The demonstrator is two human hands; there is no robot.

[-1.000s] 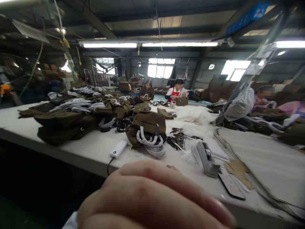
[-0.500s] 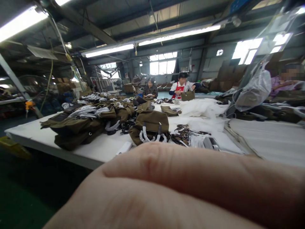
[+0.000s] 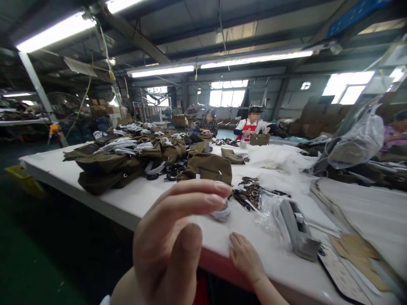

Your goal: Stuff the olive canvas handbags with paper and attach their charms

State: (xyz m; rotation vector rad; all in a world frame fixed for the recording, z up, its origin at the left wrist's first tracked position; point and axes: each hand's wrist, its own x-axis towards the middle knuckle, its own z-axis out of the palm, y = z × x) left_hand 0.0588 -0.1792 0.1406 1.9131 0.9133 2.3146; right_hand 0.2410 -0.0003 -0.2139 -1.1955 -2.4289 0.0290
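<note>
My left hand (image 3: 170,237) is raised close to the camera, fingers curved and thumb apart, with nothing between them. Below and to its right, my right hand (image 3: 246,257) rests on the near edge of the white table (image 3: 124,212), its fingers stretched out and holding nothing. Behind my left fingers stands an olive bag (image 3: 208,165), its lower part hidden by them. A heap of dark straps with metal rings (image 3: 248,194) lies to the right of the bag. Closer to me are clear plastic wrapping (image 3: 267,212) and a grey device like a tape dispenser (image 3: 299,231).
A large pile of olive bags (image 3: 127,159) with pale-wrapped handles covers the table's left part. White sheets (image 3: 276,156) lie toward the back. A plastic bag (image 3: 356,142) hangs at right. A co-worker in a red apron (image 3: 251,127) handles a bag across the table.
My left hand has drawn back from right before the lens, so its fingers and thumb now show. My right hand and the grey device have come into view as the camera shifted.
</note>
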